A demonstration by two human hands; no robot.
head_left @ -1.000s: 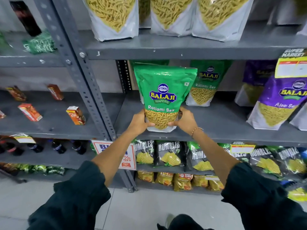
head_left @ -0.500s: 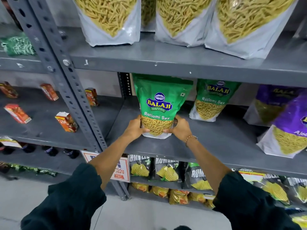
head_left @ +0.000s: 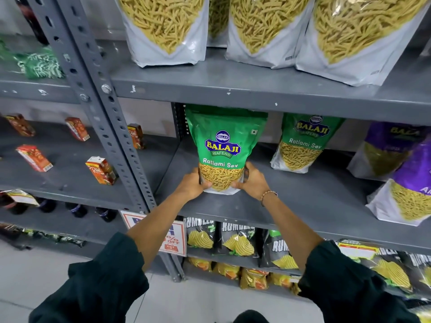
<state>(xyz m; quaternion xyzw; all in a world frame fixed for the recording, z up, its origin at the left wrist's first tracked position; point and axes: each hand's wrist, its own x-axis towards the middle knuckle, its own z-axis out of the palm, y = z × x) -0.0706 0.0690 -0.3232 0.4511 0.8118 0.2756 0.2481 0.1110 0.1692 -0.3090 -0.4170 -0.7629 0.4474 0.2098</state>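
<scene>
A green Balaji Ratlami Sev bag [head_left: 222,145] stands upright at the left end of the grey middle shelf [head_left: 291,206]. My left hand [head_left: 192,185] grips its lower left corner and my right hand [head_left: 253,180] grips its lower right corner. The bag's bottom rests on or just above the shelf surface; its top reaches the underside of the shelf above. A second green Ratlami Sev bag [head_left: 303,143] stands farther back to the right.
Purple Balaji bags [head_left: 405,180] stand at the shelf's right end. Large white sev bags [head_left: 168,31] fill the upper shelf. Black chip bags [head_left: 235,238] line the shelf below. A perforated grey upright [head_left: 112,136] separates a left bay holding small juice cartons [head_left: 101,170].
Both hands have carried the green bag deeper into the shelf, and it now stands lower against the shelf surface. The camera has moved closer and tilted up.
</scene>
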